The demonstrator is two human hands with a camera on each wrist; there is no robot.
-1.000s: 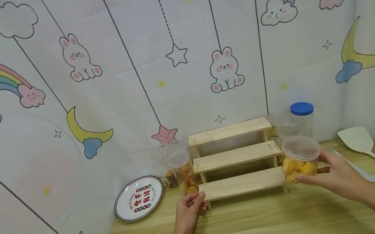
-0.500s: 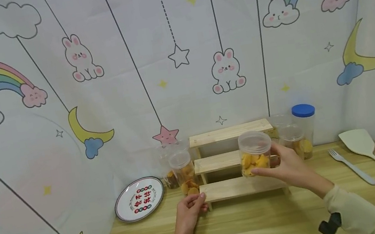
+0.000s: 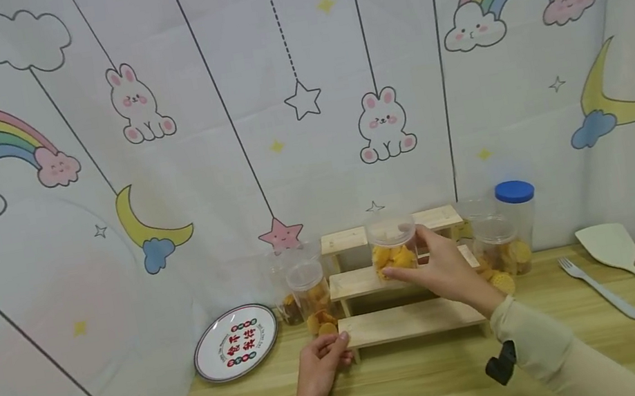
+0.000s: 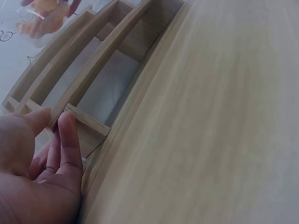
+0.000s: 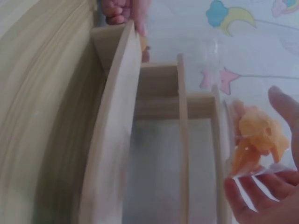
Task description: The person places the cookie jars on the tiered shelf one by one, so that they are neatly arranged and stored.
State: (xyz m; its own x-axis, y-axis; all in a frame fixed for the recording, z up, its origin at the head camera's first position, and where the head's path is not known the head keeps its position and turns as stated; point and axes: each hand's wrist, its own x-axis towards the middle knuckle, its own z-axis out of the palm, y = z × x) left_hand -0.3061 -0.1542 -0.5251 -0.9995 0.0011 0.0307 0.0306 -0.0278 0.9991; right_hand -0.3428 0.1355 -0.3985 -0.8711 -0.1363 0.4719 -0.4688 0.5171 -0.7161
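Observation:
My right hand grips a clear plastic jar of yellow snack pieces, thumb on one side and fingers on the other. In the head view the jar overlaps the middle and top steps of a three-step wooden shelf. The right wrist view has the snack pieces between thumb and fingers, beside the shelf's upper steps. At the shelf's lower left corner, my left hand pinches the end of the bottom step. Close up in the left wrist view, the left thumb and fingers hold that wooden end.
Left of the shelf stand clear jars of snacks and a white plate with red lettering. To its right are more clear jars, one blue-lidded jar, a fork and a pale spatula. A printed curtain hangs behind.
My right hand has carried the yellow snack jar leftward and up, from the shelf's right end to in front of its upper steps. The left hand has stayed on the bottom step's corner.

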